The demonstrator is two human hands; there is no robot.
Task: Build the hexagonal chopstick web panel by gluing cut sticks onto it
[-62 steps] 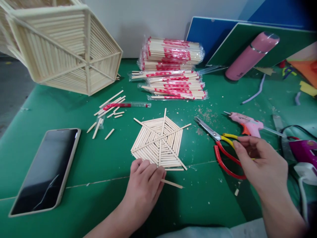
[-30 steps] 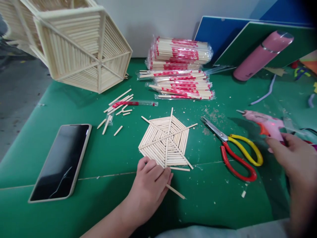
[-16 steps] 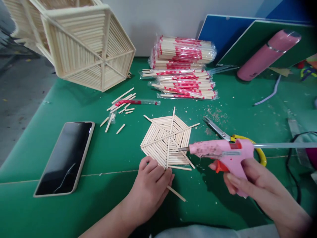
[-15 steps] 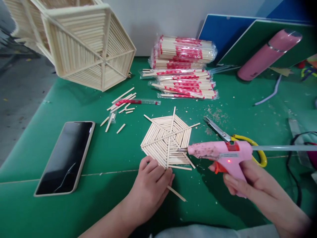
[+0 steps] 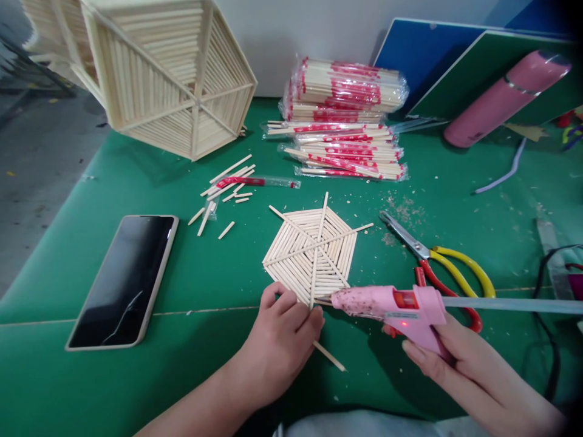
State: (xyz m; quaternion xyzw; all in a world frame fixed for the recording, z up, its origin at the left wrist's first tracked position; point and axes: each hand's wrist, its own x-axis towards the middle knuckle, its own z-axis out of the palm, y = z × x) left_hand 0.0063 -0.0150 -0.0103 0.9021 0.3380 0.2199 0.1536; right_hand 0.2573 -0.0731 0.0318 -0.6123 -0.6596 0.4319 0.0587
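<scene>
A flat hexagonal web of wooden sticks (image 5: 314, 249) lies on the table, its crossed spokes reaching past the rim. My left hand (image 5: 285, 340) is closed at the web's near edge, pinching a wooden stick (image 5: 330, 357) whose end sticks out below the fingers. In my right hand (image 5: 455, 358) is a pink hot glue gun (image 5: 387, 303), gripped by its handle with a small red light lit. Its nozzle is at the near edge of the web, just right of my left fingertips. A clear glue stick (image 5: 510, 304) juts from the gun's back.
Scissors (image 5: 419, 246) lie right of the web, partly behind the gun. At the left is a phone (image 5: 122, 282); cut stick pieces (image 5: 230, 176) lie beyond it. Farther back are wrapped chopsticks (image 5: 346, 145), a larger stick structure (image 5: 195, 103) and a pink bottle (image 5: 505, 100).
My right hand has brought the glue gun down and left, its nozzle going from over the web to the near edge. My left hand stays on the web. The view has shifted slightly.
</scene>
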